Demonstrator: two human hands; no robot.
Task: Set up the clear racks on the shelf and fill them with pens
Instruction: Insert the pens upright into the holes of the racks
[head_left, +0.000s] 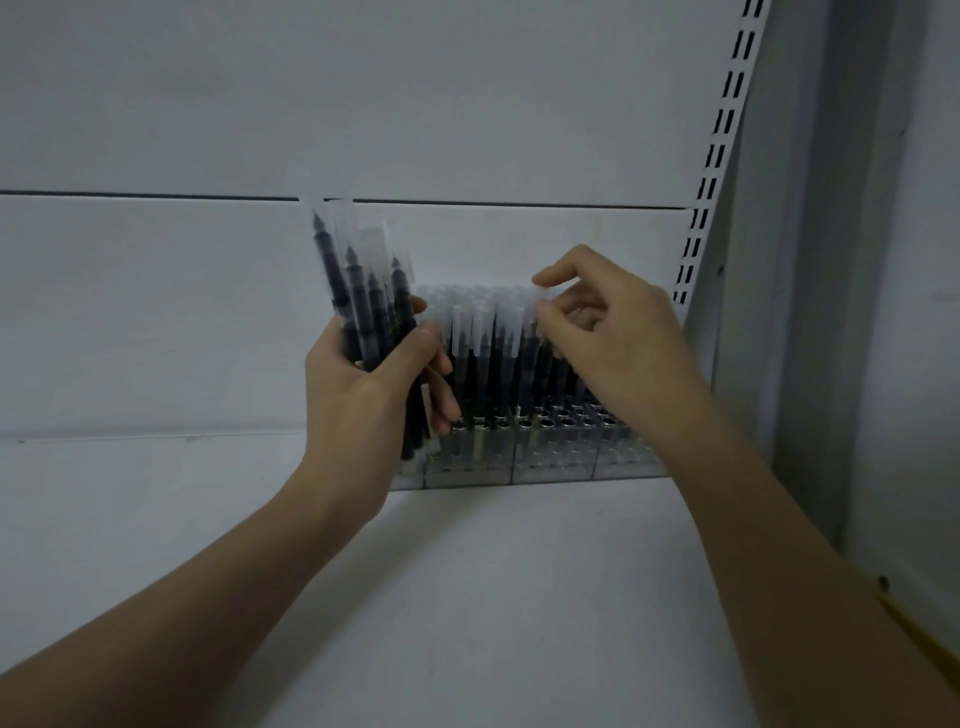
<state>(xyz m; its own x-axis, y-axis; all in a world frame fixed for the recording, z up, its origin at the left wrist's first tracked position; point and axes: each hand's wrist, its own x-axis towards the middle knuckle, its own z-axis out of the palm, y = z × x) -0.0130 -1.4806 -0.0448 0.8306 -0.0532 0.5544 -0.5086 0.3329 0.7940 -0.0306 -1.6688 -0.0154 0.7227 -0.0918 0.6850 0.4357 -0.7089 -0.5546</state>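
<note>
A: Clear plastic racks (550, 462) sit in a row on the white shelf (467, 597), just right of the frame's centre, pushed against the back panel (208, 312).

B: Are they filled?

A: Partly. Dark pens with frosted caps (488, 358) stand upright in the left and rear holes; several holes at the front right show open.

B: And the hands?

A: The left hand (363, 395), centre-left of the frame, grips a bundle of pens (363, 301), fingers and thumb curled round the barrels, caps pointing up. The bundle sits just left of the racks, its lower ends hanging close to the leftmost rack.

B: The right hand?

A: The right hand (618, 343), centre-right, is above the racks. Thumb and forefinger pinch the cap of one pen (540, 301) standing among the others; the other fingers are loosely curled behind.

B: Anything else in the head view?

A: A slotted metal upright (719, 156) runs down the upper right, beside a grey wall (893, 312). Both forearms reach in from the lower corners. The picture is dim, so fine detail in the racks is hard to tell.
</note>
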